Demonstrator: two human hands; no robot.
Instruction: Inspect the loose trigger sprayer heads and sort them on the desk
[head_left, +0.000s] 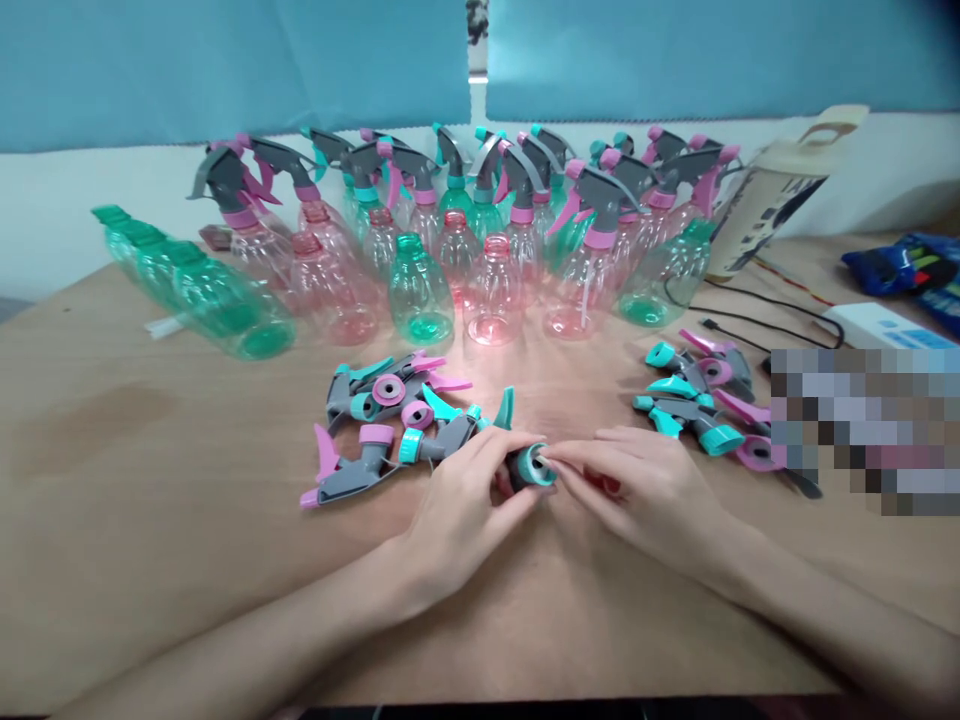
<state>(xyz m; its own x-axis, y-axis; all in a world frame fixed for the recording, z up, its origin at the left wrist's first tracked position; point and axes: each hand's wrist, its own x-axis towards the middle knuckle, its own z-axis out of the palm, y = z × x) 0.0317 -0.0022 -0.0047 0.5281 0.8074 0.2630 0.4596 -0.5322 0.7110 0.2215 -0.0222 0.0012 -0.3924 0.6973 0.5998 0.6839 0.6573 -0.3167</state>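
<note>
My left hand [469, 500] is clamped around a spray head [537, 466] just below and right of the middle of the frame, thumb along the near side and fingers over the far side. Most of its grey body is hidden under my palm and fingers, so I can follow only the collar's axis: it runs roughly left to right across the frame, with the teal mouth turned to the right and a little towards me. My right hand [637, 490] lies directly on that line. Its thumb and fingertips are drawn together right at the mouth, where a small pale bit shows; I cannot tell whether they are pinching it. So my left hand carries the piece, and my right meets it from the right at its hollow end.

Just past my left hand, left of the frame's centre, lies a loose pile of spray heads [364, 478], pink and teal. Beyond my right hand, right of centre, is a second pile of spray heads [721, 440]. Further up the frame, uncapped bottles, such as a green bottle [420, 295] and a pink bottle [493, 300], stand upright on the desk [150, 520] in front of others with spray heads on. A black cable [795, 335] curls at the right.
</note>
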